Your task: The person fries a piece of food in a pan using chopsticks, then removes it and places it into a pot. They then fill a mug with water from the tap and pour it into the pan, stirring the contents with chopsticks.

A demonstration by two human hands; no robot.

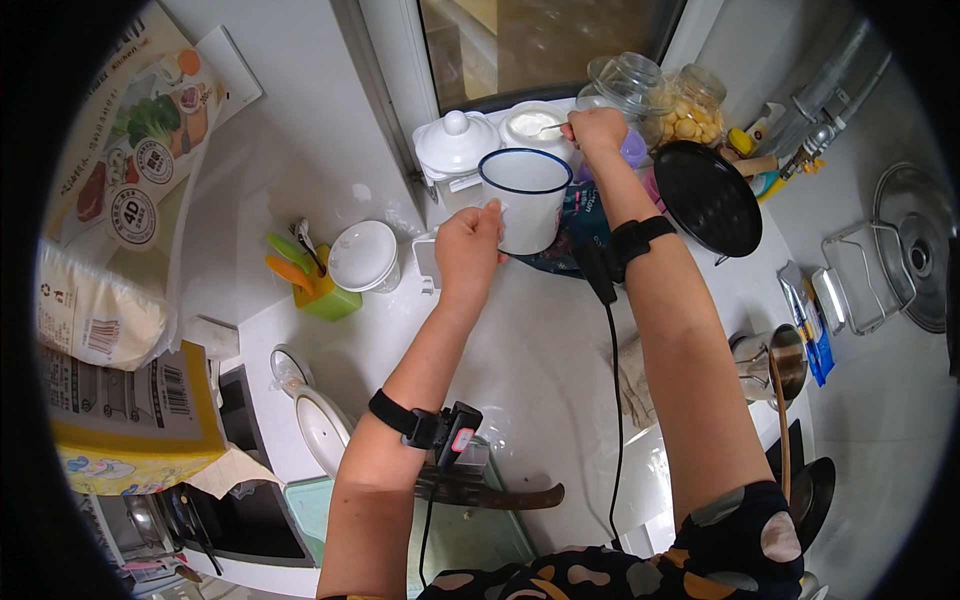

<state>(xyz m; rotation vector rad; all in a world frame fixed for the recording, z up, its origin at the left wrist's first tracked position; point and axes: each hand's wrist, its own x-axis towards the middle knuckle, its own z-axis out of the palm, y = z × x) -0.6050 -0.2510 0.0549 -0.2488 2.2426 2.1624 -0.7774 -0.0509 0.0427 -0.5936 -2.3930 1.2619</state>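
Observation:
My left hand [471, 244] is closed on the handle side of a white enamel mug [529, 217] with a dark blue rim. The mug is upright, and its inside looks bare as far as it shows. Behind it, my right hand [598, 131] grips the thin metal handle of a spoon [553, 127]. The spoon's tip is in a white powder inside a round white jar [514, 135]. A white lidded jar [457, 142] stands left of that jar. A dark printed bag [585, 217] lies behind and beside the mug, below my right forearm.
A green knife block [330, 301] and stacked white lidded bowls [364, 256] stand at left. A black pan [707, 199] and glass jars [686, 112] are at right. A cleaver [510, 496] lies on a glass cutting board [480, 540] near my body. A steel pot [787, 360] stands right.

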